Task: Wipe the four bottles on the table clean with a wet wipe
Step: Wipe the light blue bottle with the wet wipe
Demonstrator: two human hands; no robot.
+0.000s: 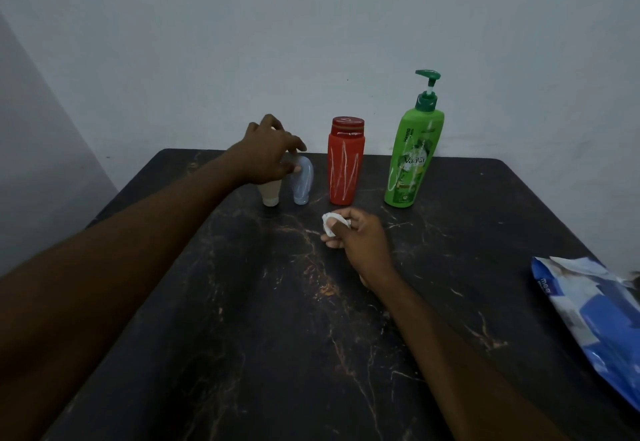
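Dark marbled table [242, 354] | left hand [273, 153] covers beige tube [270, 195], grip unclear | right hand [362, 243] pinches wadded wet wipe [330, 224] | we'd steady the tube first, then wipe all round.

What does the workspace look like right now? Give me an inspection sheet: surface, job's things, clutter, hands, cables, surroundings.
Surface: dark veined table.
Job's things: four bottles upright in a far row, from left: cream tube, clear tube, red bottle with white streaks, green pump bottle; wipe crumpled.
Clutter: blue wipe pack, opened, at the right edge.
Hands: left hand grips the cream tube's top; right hand holds the wipe near the red bottle's base.
Cables: nothing seen.
Surroundings: plain pale wall behind the table.
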